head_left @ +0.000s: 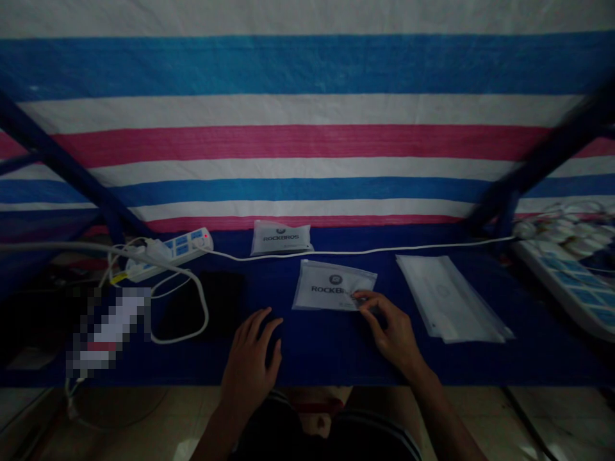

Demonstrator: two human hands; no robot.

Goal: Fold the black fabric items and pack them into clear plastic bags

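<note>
A white ROCKBROS zip pouch (331,286) lies flat on the dark blue tabletop (327,352), in front of me. My right hand (391,334) pinches the pouch's lower right corner between thumb and fingers. My left hand (250,358) rests on the blue surface with its fingers spread, just below and left of the pouch, touching nothing else. A flat black object (223,304) lies left of that hand. A second ROCKBROS pouch (281,238) stands farther back, out of reach of both fingertips.
A white power strip (168,255) with tangled white cables sits at back left, and a pixelated blurred object (110,330) lies near it. Translucent plastic sleeves (449,299) lie to the right. A larger power strip (562,269) sits at far right, before a striped tarp (307,173).
</note>
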